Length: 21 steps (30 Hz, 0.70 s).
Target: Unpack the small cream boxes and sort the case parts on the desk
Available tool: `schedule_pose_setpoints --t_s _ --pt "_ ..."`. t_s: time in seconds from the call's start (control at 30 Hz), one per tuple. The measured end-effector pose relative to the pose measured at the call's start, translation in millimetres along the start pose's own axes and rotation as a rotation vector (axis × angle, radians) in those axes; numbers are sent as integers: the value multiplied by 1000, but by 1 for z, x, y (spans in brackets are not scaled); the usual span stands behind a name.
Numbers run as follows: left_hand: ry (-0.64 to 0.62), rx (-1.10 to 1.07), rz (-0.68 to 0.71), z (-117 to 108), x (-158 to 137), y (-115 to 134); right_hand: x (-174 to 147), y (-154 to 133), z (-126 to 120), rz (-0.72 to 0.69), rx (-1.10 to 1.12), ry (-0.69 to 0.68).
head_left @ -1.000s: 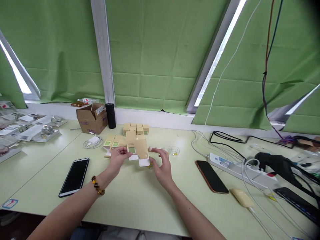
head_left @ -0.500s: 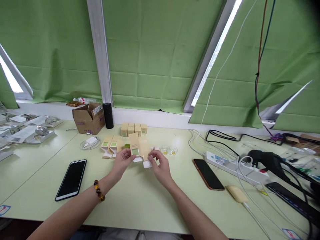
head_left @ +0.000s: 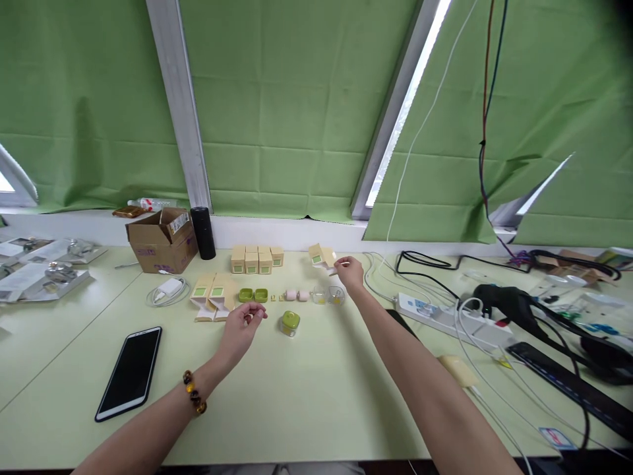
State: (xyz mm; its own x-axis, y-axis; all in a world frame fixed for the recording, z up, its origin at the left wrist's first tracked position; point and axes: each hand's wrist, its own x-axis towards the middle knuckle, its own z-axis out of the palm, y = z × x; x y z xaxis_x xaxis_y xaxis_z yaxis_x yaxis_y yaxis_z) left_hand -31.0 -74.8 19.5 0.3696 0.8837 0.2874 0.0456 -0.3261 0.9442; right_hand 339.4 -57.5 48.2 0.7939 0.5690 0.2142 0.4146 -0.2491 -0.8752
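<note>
My right hand (head_left: 350, 272) is reached out to the back right, its fingers closed on the edge of a small kraft-paper box (head_left: 317, 256) with flaps loose and a green square label. Loosely bent and holding nothing, my left hand (head_left: 244, 323) hovers by the green square caps (head_left: 253, 295). A small clear container with a green lid (head_left: 291, 321) stands between the hands. Behind it, in a row with the caps, lie tiny yellowish pieces (head_left: 277, 297), two pale pink pieces (head_left: 297, 295) and two clear cups (head_left: 328, 295). Two open kraft boxes (head_left: 213, 297) are left of the caps.
Several closed kraft boxes (head_left: 257, 259) stand at the back, near a black cylinder (head_left: 203, 233) and a brown carton (head_left: 162, 241). A phone (head_left: 129, 373) and a charger cable (head_left: 169, 290) lie left. To the right are a power strip (head_left: 452, 320) and tangled cables.
The kraft box has moved from between both hands to the back right in my right hand. My left hand has let go. The green-lidded container now shows on the table. The view has shifted.
</note>
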Motion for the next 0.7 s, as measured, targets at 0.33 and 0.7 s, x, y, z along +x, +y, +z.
schedule_pose_setpoints --t_s 0.33,0.7 --pt "19 49 47 0 2 -9 27 43 17 101 -261 -128" --pt "-4 98 39 1 0 -8 18 44 5 24 -229 -140"
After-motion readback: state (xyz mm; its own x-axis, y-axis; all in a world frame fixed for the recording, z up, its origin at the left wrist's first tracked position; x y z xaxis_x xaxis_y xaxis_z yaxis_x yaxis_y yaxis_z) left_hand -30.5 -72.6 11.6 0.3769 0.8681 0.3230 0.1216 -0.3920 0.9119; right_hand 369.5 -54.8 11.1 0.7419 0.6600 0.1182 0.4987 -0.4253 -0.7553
